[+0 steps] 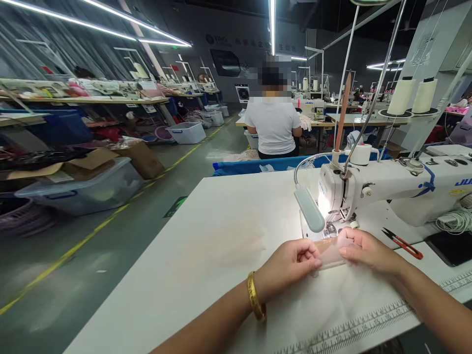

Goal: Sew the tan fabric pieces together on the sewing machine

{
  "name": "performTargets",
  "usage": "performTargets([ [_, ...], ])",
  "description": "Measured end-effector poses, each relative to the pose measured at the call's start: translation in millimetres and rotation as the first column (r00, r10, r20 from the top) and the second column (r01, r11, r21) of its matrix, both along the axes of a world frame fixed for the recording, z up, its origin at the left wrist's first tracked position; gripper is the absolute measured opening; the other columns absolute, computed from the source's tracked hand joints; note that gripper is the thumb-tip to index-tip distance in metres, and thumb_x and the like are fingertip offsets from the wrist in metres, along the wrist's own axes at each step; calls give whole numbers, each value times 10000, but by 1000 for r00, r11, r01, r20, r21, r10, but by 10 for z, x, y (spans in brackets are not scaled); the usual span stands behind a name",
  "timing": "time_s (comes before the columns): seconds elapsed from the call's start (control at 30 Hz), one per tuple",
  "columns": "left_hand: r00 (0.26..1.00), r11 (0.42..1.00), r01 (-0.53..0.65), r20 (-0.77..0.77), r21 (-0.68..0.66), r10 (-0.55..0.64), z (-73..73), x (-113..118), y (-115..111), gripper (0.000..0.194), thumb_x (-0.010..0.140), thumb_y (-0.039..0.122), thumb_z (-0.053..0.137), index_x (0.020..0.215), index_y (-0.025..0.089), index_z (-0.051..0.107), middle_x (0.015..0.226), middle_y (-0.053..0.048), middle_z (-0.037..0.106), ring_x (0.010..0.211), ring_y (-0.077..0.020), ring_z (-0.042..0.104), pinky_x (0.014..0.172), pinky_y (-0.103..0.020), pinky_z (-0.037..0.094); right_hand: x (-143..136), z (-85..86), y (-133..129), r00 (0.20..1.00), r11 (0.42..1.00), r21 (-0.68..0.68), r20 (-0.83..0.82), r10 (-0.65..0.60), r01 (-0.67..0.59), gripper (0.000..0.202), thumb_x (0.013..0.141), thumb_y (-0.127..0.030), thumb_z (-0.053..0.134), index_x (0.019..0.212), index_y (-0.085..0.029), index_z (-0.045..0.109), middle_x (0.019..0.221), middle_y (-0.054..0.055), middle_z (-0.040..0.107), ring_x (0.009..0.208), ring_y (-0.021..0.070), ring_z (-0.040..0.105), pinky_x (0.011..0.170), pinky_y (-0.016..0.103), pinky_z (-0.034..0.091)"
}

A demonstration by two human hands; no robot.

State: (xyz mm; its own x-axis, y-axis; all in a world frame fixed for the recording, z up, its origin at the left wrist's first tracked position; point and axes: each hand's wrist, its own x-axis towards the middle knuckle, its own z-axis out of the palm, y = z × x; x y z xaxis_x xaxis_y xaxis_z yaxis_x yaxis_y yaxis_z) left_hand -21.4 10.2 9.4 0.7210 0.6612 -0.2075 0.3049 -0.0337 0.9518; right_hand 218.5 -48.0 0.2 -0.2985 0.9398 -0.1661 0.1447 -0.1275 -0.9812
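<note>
Between my two hands stretches a small piece of thin, see-through pale fabric (329,254), just in front of the sewing machine's needle area. My left hand (297,260), with a gold bangle (255,297) on its wrist, pinches the left end. The right end is gripped by my right hand (363,250), its thumb and fingers pressed together. Right behind the fabric is the presser foot (330,229) of the white sewing machine (368,182). A grey-green lamp (309,209) on a bendy neck lights the spot.
Red-handled thread snips (402,243) and a black phone-like slab (452,247) lie right of my right hand. A printed ruler strip (354,330) runs along the table's (177,265) front edge. Two thread cones (401,97) stand at the back right. Ahead sits a person in a white shirt (273,125).
</note>
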Motion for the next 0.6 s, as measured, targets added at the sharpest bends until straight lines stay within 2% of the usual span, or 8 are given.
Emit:
performTargets([
  [0.13, 999, 998, -38, -23, 39, 39, -6, -20, 12, 243, 839, 411, 678, 762, 182, 653, 737, -10, 679, 709, -169, 612, 667, -271, 459, 21, -13, -38, 999, 999, 13, 11, -47, 47, 410, 893, -586, 721, 841, -221, 542, 750, -24, 596, 693, 147, 518, 645, 266, 377],
  [0.27, 992, 983, -107, -46, 152, 115, -15, 8, 1, 255, 847, 414, 617, 724, 191, 638, 713, -5, 642, 696, -177, 579, 651, -278, 438, -53, -83, -33, 978, 976, 73, 43, -207, 203, 479, 900, -679, 662, 819, -221, 550, 723, -30, 574, 657, 150, 534, 666, 293, 421],
  [0.4, 983, 963, -146, -76, 229, 167, -24, 2, 14, 292, 851, 463, 565, 761, 195, 640, 761, -11, 623, 741, -190, 545, 690, -296, 419, -71, -181, -17, 944, 945, 116, 95, -316, 305, 462, 912, -647, 633, 766, -217, 552, 761, -8, 604, 673, 165, 572, 686, 311, 451],
  [0.6, 976, 942, -165, -92, 292, 199, -48, -12, 5, 347, 888, 510, 504, 714, 210, 529, 756, -8, 568, 732, -192, 509, 689, -306, 401, -62, -265, -20, 894, 893, 187, 114, -434, 410, 401, 943, -571, 579, 741, -227, 536, 730, -12, 586, 705, 186, 589, 707, 319, 465],
])
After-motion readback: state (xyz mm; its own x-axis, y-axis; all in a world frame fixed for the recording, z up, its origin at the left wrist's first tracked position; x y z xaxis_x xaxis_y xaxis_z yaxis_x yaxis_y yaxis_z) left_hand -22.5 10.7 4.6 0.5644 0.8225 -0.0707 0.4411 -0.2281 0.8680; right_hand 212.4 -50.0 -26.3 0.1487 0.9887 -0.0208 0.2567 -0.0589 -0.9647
